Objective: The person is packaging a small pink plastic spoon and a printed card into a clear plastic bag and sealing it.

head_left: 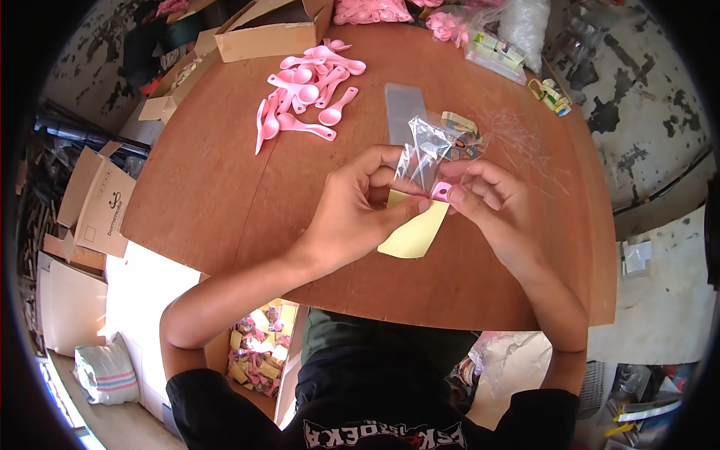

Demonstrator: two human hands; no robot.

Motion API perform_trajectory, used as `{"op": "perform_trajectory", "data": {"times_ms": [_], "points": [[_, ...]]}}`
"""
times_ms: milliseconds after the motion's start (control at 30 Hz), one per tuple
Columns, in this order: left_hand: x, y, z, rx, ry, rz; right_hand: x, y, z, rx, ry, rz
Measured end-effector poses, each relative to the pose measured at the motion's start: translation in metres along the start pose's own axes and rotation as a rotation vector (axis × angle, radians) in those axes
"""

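Observation:
Over the near part of the brown table, my left hand is closed, pinching a yellow paper card and a small clear plastic bag between thumb and fingers. My right hand grips a pink plastic spoon by its handle end, where a hole shows. The rest of that spoon is hidden by the fingers and shiny film; whether it lies inside the bag I cannot tell. Beyond my left hand lies a loose pile of pink spoons.
Behind the bag lie a stack of clear sleeves, small printed cards and loose clear film. An open cardboard box and bags of pink spoons line the far edge. Below the table's near edge, a box holds several packed pieces.

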State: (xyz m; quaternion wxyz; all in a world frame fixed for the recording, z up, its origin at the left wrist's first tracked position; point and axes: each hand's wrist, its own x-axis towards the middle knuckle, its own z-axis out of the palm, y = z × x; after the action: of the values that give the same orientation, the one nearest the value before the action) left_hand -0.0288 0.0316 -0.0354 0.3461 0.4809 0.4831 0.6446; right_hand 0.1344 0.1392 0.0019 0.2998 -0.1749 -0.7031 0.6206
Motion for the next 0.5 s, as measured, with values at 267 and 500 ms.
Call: {"op": "perform_trajectory", "data": {"times_ms": [267, 500], "points": [[0.000, -0.012, -0.015, -0.080, -0.035, -0.155, 0.000, 0.030, -0.010, -0.006, -0.032, 0.137], [0.001, -0.023, -0.018, -0.093, 0.009, -0.079, 0.002, 0.042, -0.005, 0.049, -0.006, 0.065]]}}
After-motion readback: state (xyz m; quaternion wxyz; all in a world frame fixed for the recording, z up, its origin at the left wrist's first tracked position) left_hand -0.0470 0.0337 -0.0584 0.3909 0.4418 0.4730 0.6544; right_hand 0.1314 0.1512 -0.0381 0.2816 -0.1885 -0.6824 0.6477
